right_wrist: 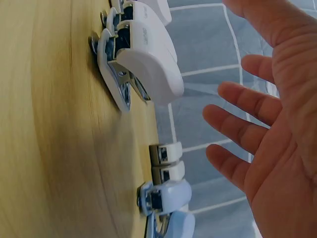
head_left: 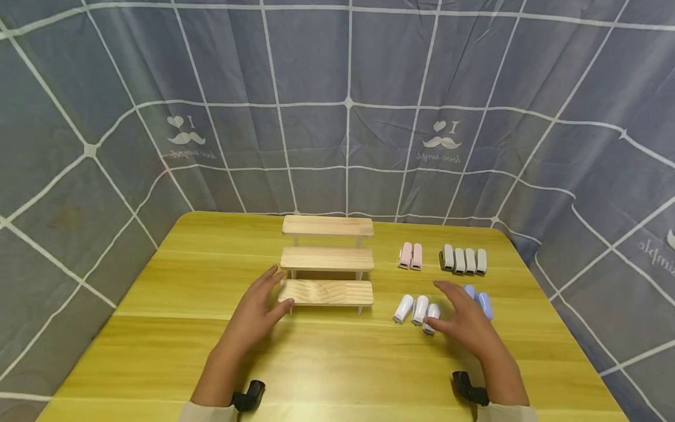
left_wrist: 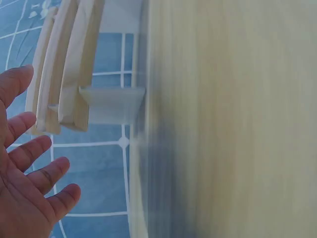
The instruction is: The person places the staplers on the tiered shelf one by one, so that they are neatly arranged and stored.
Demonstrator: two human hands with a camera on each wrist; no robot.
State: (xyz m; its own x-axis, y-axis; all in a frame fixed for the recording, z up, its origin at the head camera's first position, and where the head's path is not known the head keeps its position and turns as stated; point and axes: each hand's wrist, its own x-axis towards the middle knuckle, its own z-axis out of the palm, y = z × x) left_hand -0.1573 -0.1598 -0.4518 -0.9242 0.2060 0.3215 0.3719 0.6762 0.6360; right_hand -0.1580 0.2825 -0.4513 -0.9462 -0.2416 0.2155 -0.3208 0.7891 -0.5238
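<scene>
My left hand (head_left: 255, 308) has its fingers spread beside the left end of a three-step wooden stand, by its lowest step (head_left: 327, 293). In the left wrist view the fingers look apart from the steps (left_wrist: 74, 79). Over on the right, my right hand (head_left: 466, 319) hovers with fingers extended between white and blue objects that look like mini staplers. Its thumb overlaps the rightmost of three white staplers (head_left: 420, 309); the right wrist view shows a gap between the hand and a white stapler (right_wrist: 151, 69). Two blue staplers (head_left: 484, 305) are partly hidden behind the fingers.
Two pink staplers (head_left: 411, 256) stand right of the stand's middle step (head_left: 327, 258). Several grey staplers (head_left: 464, 260) form a row farther right. The yellow wood-grain table (head_left: 158, 328) is bordered by a grey-blue checked curtain (head_left: 311, 140) at the back and sides.
</scene>
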